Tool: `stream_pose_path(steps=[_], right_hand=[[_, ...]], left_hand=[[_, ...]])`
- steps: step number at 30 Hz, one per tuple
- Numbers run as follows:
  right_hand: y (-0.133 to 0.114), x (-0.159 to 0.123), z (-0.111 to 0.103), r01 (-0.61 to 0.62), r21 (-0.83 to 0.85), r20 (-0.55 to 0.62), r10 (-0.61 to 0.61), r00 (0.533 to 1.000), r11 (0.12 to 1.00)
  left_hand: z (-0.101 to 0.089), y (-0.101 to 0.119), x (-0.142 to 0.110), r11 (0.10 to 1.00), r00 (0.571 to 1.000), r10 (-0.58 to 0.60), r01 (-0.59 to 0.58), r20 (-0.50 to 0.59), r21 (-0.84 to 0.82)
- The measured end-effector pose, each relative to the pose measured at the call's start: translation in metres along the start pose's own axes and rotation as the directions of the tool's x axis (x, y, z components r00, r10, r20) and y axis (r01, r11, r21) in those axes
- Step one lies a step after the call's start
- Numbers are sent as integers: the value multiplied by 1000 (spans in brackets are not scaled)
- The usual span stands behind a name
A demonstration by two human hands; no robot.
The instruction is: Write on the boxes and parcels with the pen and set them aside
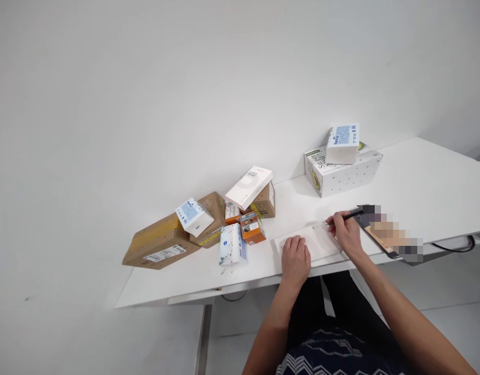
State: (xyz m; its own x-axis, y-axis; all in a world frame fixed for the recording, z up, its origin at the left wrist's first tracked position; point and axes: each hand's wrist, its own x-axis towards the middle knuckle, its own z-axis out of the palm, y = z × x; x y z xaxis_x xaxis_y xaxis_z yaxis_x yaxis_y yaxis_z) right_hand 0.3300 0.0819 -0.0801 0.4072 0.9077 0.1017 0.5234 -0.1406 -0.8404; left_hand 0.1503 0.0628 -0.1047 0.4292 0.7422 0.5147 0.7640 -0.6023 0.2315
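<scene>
My left hand (297, 260) rests on a white sheet or pad of paper (320, 244) near the table's front edge, its fingers lying flat and holding nothing. In my right hand (346, 234) is a black pen (351, 214), held in a writing grip. Its tip sits over the upper right part of the paper. Just right of that hand lies a flat, dark-edged item (376, 242), mostly masked by pixelation, so I cannot tell its kind.
On the white table (431, 182), brown cartons (162, 242), a tissue pack (193, 216), another tissue pack (232, 245), a small orange box (252, 227) and a white book-like box (250, 186) cluster at left. A white carton (347, 172) bears a tissue pack (342, 143) behind.
</scene>
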Motion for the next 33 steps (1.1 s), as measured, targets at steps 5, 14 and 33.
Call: stream_pose_path(steps=[5,14,33], right_hand=[[15,16,-28,-38,-317,127,82,989,948],[28,1,-23,56,-497,241,75,968,866],[76,-8,-79,-160,-622,-108,118,987,767]], left_hand=[[2,0,0,1000,1000,17,-16,-26,20],[1,0,0,1000,1000,7,-7,-4,30],[3,-1,-7,998,993,66,-66,-94,4]])
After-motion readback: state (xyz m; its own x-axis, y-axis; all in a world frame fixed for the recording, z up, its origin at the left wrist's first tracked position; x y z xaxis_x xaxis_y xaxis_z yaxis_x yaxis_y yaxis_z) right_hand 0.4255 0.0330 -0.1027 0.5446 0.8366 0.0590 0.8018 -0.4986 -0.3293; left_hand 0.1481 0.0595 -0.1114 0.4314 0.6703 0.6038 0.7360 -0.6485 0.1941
